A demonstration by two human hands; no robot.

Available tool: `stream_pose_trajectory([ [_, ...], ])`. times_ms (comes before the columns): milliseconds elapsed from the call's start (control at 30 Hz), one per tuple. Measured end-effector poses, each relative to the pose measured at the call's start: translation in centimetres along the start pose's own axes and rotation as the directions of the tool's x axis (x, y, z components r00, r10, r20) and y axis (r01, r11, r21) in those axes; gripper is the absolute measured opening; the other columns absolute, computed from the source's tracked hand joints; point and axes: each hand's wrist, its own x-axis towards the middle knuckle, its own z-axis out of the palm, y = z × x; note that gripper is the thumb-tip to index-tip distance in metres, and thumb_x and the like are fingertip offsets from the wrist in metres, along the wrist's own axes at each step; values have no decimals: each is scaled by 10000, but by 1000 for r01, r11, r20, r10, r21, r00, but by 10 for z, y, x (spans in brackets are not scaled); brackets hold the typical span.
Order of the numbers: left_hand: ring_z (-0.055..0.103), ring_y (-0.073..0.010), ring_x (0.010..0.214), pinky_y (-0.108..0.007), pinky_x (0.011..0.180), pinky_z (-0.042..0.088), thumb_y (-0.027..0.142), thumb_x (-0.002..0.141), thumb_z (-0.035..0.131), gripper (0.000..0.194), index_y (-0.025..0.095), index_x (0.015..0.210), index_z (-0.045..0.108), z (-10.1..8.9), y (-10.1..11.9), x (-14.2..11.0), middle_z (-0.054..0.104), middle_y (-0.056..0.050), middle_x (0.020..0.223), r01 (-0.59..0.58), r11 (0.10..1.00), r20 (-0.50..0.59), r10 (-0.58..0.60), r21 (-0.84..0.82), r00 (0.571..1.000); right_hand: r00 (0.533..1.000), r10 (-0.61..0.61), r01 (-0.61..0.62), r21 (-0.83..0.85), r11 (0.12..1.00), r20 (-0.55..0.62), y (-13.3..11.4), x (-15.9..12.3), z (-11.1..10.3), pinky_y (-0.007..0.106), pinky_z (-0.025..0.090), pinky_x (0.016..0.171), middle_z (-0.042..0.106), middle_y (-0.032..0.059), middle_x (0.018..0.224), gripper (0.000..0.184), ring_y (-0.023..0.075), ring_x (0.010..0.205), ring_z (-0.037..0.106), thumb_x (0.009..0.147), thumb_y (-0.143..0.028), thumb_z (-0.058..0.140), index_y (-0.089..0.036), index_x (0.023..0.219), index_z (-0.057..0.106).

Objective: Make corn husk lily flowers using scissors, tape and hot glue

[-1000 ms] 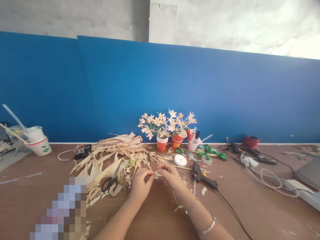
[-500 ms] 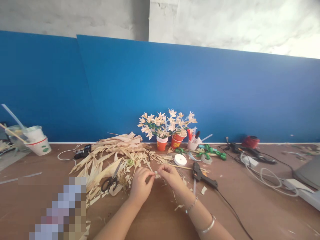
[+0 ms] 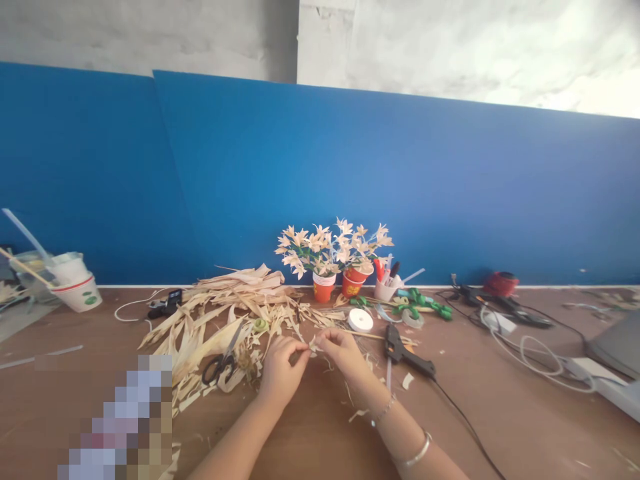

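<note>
My left hand (image 3: 285, 367) and my right hand (image 3: 341, 352) meet fingertip to fingertip over the middle of the table, each in a pinch. Between them is a small pale piece of husk (image 3: 313, 345), mostly covered by the fingers. Left of my left hand spreads a heap of dry corn husks (image 3: 200, 327), with black-handled scissors (image 3: 219, 368) lying on it. A white tape roll (image 3: 361, 320) rests just beyond my right hand. To its right lies a black glue gun (image 3: 403, 353) with a clear glue stick near it.
Pale husk flowers (image 3: 335, 243) stand in red paper cups (image 3: 324, 288) against the blue partition (image 3: 400, 167). Beside them are a white cup of pens (image 3: 385, 289) and green wrapped stems (image 3: 425, 303). Cables (image 3: 530, 360) run along the right, a white cup (image 3: 80, 293) stands far left.
Both hands stay almost in place, still pinching. The pale piece between the fingertips has shifted slightly. Nothing else has visibly moved.
</note>
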Motion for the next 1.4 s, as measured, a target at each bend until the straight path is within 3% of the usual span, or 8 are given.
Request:
stream_pose_trajectory([
  [400,583,-198,744,-335,703,463,148,749,551,126,206,678,638,1,1,1,652,-25,711,40,999,81,-39,-3,996,999,-39,37,-75,997,-29,1,3,-3,260,384,596,570,14,659,207,156,643,503,720,-355,622,-177,622,587],
  [533,589,-201,772,-347,735,458,169,758,550,133,208,665,636,1,-1,2,654,-28,745,59,998,61,-57,-34,997,988,-136,109,-299,948,-68,-9,9,-30,298,426,677,636,48,784,169,196,737,563,774,-331,540,-185,785,626],
  [600,592,-200,785,-349,752,455,195,769,553,137,209,663,638,1,-4,2,654,-25,756,88,994,44,-85,-58,995,972,-149,22,-566,824,-179,-18,9,-58,325,426,729,651,84,884,167,223,803,583,769,-252,513,-176,858,632],
  [767,584,-197,796,-344,770,443,247,789,539,164,200,657,625,5,-11,3,640,-24,746,159,974,32,-156,-163,987,893,140,-449,-875,183,-428,-21,-7,-119,449,401,796,607,215,1068,307,373,1059,535,704,-134,538,-123,999,626],
  [867,580,-195,788,-336,769,437,276,788,535,186,194,641,616,6,-10,4,632,-26,742,199,956,59,-191,-216,980,854,218,-496,-866,67,-473,-6,-16,-130,480,377,857,581,241,1134,430,359,1123,518,723,-103,516,-97,1152,549],
  [1200,579,-199,739,-315,710,441,348,762,549,220,186,637,629,7,-10,7,633,-31,714,302,900,44,-304,-314,952,841,143,-539,-787,301,-521,15,-14,-166,346,438,715,615,179,1046,394,308,952,611,761,-225,448,-129,1137,519],
  [1300,576,-201,750,-325,730,440,335,757,556,206,189,631,627,9,-12,7,634,-31,720,288,910,22,-295,-298,955,834,21,-483,-712,510,-551,11,-14,-159,321,429,677,650,136,923,316,291,871,618,774,-280,460,-160,1045,570],
  [1400,577,-206,768,-338,751,439,316,751,562,190,190,624,628,9,-13,7,639,-37,731,260,927,-9,-273,-271,962,867,-172,-191,-629,753,-468,3,-14,-130,293,429,689,642,83,857,264,245,818,599,780,-374,504,-173,927,594],
])
